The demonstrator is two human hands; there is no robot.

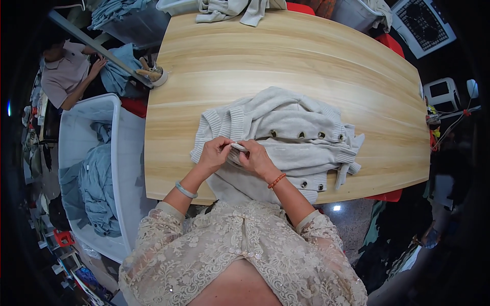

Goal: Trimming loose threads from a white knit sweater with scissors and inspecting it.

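A light grey knitted cardigan (291, 109) with dark buttons lies bunched on the wooden table, its lower part hanging toward me over the near edge. My left hand (216, 153) pinches a folded ribbed edge of it between thumb and fingers. Close beside, my right hand (258, 159) grips the same edge, so a short pale fold shows between the fingertips. Both hands are closed on the knit; what lies under the fingers is hidden. Several buttons run along the placket to the right of my hands.
The wooden table (204, 66) holds more grey knitwear (229, 9) at its far edge and a pot of tools (155, 75) at the far left. A white bin (116, 168) of blue-grey garments (97, 178) stands left. Beyond it, a person (69, 71) handles blue cloth.
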